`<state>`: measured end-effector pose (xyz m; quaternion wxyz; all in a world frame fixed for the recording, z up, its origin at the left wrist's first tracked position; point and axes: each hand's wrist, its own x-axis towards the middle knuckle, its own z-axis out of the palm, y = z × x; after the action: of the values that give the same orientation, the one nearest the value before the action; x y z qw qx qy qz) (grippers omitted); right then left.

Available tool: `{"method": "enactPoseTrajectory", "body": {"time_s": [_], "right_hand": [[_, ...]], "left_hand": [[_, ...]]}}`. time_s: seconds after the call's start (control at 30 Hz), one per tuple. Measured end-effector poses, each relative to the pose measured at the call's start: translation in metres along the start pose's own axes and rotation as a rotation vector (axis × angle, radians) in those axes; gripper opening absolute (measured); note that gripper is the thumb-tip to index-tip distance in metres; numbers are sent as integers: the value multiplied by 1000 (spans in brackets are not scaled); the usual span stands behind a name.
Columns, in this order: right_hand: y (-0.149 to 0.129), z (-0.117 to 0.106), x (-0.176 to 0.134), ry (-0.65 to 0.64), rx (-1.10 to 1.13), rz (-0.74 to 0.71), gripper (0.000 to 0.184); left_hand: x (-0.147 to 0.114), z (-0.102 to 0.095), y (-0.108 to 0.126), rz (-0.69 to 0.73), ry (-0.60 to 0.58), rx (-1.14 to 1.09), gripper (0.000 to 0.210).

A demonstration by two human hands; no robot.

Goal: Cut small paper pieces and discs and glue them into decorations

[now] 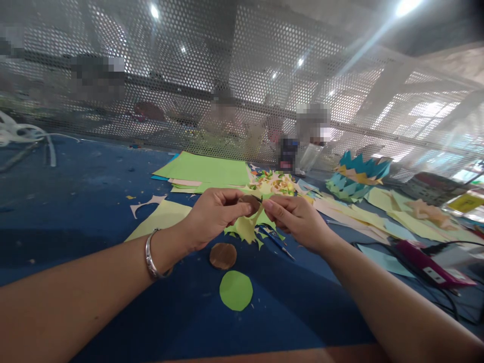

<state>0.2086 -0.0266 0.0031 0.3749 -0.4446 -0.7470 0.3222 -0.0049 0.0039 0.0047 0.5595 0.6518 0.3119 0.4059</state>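
Note:
My left hand (217, 214) pinches a round brown cardboard disc (249, 202) between thumb and fingers, above the blue table. Close to the disc's right edge, my right hand (293, 218) is closed in a pinch. A small dark tip shows between the two hands, but what my right fingers hold is hidden. Below my hands lie a second brown disc (223, 256) and a green paper circle (236, 291). Yellow and green paper offcuts (247, 229) lie beneath my fingers, with a blue pen-like tool (278, 243) beside them.
Green paper sheets (204, 169) are stacked at the back, by a heap of small scraps (276, 182). Paper crowns (357, 176), paper strips (348, 214) and a magenta power strip (434, 264) with black cables are on the right. A perforated metal screen (249, 60) stands behind the table.

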Motion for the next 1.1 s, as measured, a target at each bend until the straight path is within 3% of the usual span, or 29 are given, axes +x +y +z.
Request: {"method": "enactPoseTrajectory", "body": {"time_s": [0.57, 1.1], "right_hand": [[-8, 0, 1, 44, -177, -40, 55], [-10, 1, 1, 44, -237, -39, 52]], "left_hand": [[0, 0, 7, 75, 10, 131, 11], [4, -5, -4, 113, -37, 192, 13]]}}
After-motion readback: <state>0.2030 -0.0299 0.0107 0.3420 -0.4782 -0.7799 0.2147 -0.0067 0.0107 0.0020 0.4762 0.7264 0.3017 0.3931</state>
